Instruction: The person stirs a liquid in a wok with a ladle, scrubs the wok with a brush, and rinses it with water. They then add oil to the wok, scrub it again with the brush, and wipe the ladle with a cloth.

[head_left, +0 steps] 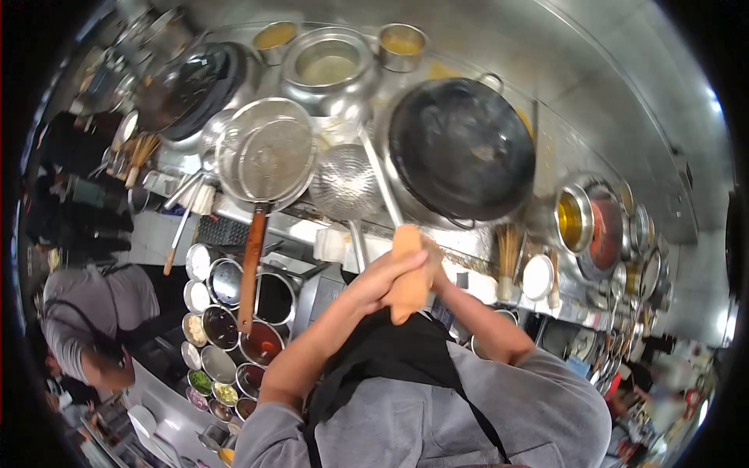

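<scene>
An orange cloth (406, 300) is bunched round the lower end of a long metal handle (381, 175) in front of my chest. My left hand (386, 279) is closed on the cloth from the left, its thumb lying across it. On the other side my right hand (437, 267) presses against the cloth, its fingers partly hidden behind it. The handle slants up and away to the left; its far end, near the pot, is hard to make out. To its right a large black wok (462, 148) sits on the stove. A perforated skimmer (345, 183) lies to its left.
A wire strainer (267, 152) with a wooden handle rests left of the skimmer. Behind stand a metal pot (328, 66) and a cup of yellow liquid (402, 47). Seasoning containers (218, 364) line the left; a bamboo brush (509, 253) stands right. A co-worker (101, 312) is at left.
</scene>
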Motion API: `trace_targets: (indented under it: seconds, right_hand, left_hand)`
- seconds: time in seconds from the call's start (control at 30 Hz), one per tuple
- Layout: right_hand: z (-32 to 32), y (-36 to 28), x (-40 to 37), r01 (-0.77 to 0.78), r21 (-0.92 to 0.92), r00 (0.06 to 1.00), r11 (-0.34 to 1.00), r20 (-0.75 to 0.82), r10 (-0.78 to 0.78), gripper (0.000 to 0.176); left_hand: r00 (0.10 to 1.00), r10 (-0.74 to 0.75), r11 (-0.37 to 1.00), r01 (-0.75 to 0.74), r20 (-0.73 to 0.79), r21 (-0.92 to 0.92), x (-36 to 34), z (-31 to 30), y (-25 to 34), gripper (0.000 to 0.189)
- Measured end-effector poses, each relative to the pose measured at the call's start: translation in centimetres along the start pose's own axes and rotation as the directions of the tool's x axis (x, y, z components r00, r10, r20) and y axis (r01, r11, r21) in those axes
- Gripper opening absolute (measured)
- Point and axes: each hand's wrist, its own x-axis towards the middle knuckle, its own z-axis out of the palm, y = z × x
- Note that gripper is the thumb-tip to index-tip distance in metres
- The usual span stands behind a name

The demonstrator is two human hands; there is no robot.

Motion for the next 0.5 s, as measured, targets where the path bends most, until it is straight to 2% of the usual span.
trace_targets:
  seconds: [0.03,0.07,0.1,0.13,0.17,0.2,0.23,0.27,0.33,0.37,0.4,0.43,0.47,0.5]
  right_hand:
    - [0.0,-0.7,4.7,-0.061,0.065,0.997,0.996,0.051,0.058,0.013]
    - [0.2,-1.4,9.1,-0.540,0.296,0.840,0.788,0.253,0.481,0.012]
    - [1.3,-1.6,13.9,-0.635,0.203,0.773,0.746,0.149,0.617,0.016]
    - [1.7,1.2,18.4,-0.457,0.139,0.888,0.879,0.124,0.442,0.017]
    - [2.6,2.1,22.9,-0.346,-0.028,0.938,0.938,0.033,0.346,0.018]
    - [3.6,7.5,28.2,-0.192,-0.198,0.981,0.961,-0.054,0.185,0.017]
    - [4.3,5.5,31.3,-0.313,-0.238,0.950,0.920,-0.054,0.309,0.018]
    - [5.4,3.2,34.1,-0.430,-0.274,0.901,0.860,-0.067,0.429,0.020]
    - [7.1,10.6,40.5,-0.486,0.111,0.866,0.867,0.196,0.461,0.026]
    - [7.6,10.9,41.7,-0.582,0.514,0.813,0.631,0.334,0.477,0.034]
    - [7.1,8.1,41.7,-0.679,0.693,0.662,0.242,0.436,0.609,0.029]
    - [6.9,9.3,42.2,-0.697,0.717,0.609,-0.017,0.604,0.514,0.022]
    - [6.2,10.8,42.3,-0.696,0.667,0.569,-0.268,0.739,0.361,0.015]
    - [5.3,9.8,40.6,-0.653,0.698,0.610,-0.295,0.715,0.343,0.011]
  left_hand:
    - [0.988,-0.034,0.998,0.041,0.150,-0.039,-2.7,-1.8,1.6,0.059]
    - [0.972,0.049,0.989,-0.014,0.231,-0.150,-4.5,-3.4,2.2,0.056]
    - [0.979,0.160,0.965,-0.129,0.125,-0.231,-6.2,-3.2,2.9,0.058]
    - [0.966,0.259,0.925,-0.244,0.015,-0.292,-7.7,-2.7,3.7,0.059]
    - [0.971,0.234,0.929,-0.239,-0.052,-0.282,-8.8,-2.9,4.0,0.064]
    - [0.972,0.203,0.936,-0.228,-0.115,-0.270,-9.9,-3.4,4.3,0.068]
    - [0.970,0.170,0.943,-0.212,-0.175,-0.257,-10.9,-4.0,4.3,0.072]
    - [0.968,0.192,0.943,-0.228,-0.164,-0.244,-11.5,-5.6,3.6,0.072]
    - [0.971,0.205,0.949,-0.228,-0.121,-0.219,-12.0,-9.3,1.3,0.071]
    - [0.953,0.261,0.928,-0.292,-0.156,-0.232,-12.1,-9.3,0.6,0.067]
    - [0.933,0.307,0.905,-0.347,-0.188,-0.245,-11.9,-9.1,0.1,0.063]
    - [0.921,0.318,0.910,-0.363,-0.224,-0.199,-11.9,-8.2,0.5,0.062]
    - [0.920,0.321,0.900,-0.371,-0.227,-0.230,-12.0,-8.6,0.2,0.062]
    - [0.913,0.335,0.882,-0.390,-0.232,-0.265,-11.9,-9.2,-0.5,0.063]
